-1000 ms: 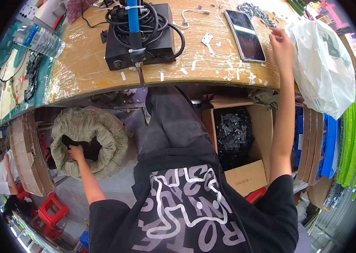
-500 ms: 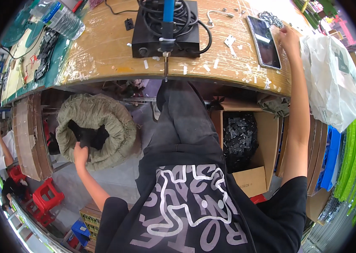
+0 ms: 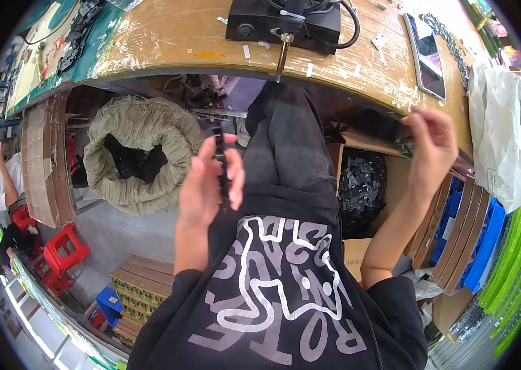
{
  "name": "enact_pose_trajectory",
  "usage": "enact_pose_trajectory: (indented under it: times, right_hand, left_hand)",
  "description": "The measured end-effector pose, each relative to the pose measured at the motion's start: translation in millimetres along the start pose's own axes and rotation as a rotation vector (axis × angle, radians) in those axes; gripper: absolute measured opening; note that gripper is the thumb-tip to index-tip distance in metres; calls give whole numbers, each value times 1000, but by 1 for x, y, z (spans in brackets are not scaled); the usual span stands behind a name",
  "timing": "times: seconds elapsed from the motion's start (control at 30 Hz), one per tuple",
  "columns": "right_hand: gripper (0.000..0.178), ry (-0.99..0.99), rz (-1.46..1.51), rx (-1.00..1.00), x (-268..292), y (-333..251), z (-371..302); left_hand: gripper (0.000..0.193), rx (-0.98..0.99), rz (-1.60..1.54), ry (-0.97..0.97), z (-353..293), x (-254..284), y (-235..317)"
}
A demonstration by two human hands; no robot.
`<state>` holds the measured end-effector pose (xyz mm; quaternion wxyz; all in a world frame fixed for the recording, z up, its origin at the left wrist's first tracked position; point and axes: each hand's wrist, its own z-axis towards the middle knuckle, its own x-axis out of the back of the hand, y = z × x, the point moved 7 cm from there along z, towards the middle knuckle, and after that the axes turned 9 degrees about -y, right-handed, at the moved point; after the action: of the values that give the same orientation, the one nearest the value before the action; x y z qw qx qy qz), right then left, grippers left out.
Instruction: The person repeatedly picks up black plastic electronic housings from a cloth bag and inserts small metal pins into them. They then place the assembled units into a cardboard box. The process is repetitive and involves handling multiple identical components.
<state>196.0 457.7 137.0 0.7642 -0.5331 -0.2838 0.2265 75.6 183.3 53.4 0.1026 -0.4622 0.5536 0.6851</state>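
My left hand (image 3: 202, 182) is raised above my left thigh, its fingers closed around a narrow black strip-shaped piece (image 3: 221, 166) held roughly upright. My right hand (image 3: 433, 145) hovers just off the front edge of the table, thumb and fingertips pinched together. Whatever sits in that pinch is too small to name. Beyond the right hand, a phone (image 3: 426, 58) lies on the table, with a scatter of small metal parts (image 3: 448, 37) along its right side. To the left of my legs stands an open khaki sack (image 3: 174, 129), dark inside.
A black box-shaped unit (image 3: 251, 28) with a corded, metal-tipped tool (image 3: 284, 52) is on the table (image 3: 174, 49). A white bag (image 3: 501, 129) hangs at the right. Below, a carton (image 3: 397, 185) holds black pieces (image 3: 362, 185). A red stool (image 3: 66, 250) and another person (image 3: 4, 179) are at the left.
My left hand has come out of the sack and over my lap with the black strip-shaped piece. My right hand has left the metal parts and moved back toward me. The view has shifted.
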Motion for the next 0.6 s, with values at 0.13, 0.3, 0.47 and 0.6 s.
enact_pose_trajectory:
  times: [0.13,0.3,0.47,0.6]
  right_hand:
    - [15,-183,241,-121,-28,12,-27]
    - [16,-332,371,-104,-55,4,-41]
    - [18,-378,449,-108,-75,-3,-57]
    - [17,-367,536,-190,-85,3,-69]
  left_hand:
    - [76,72,-221,-283,17,-37,-25]
    - [63,268,-307,-373,25,-62,-42]
    - [58,141,-22,-59,33,-50,-36]
    - [47,-12,207,70,30,-42,-21]
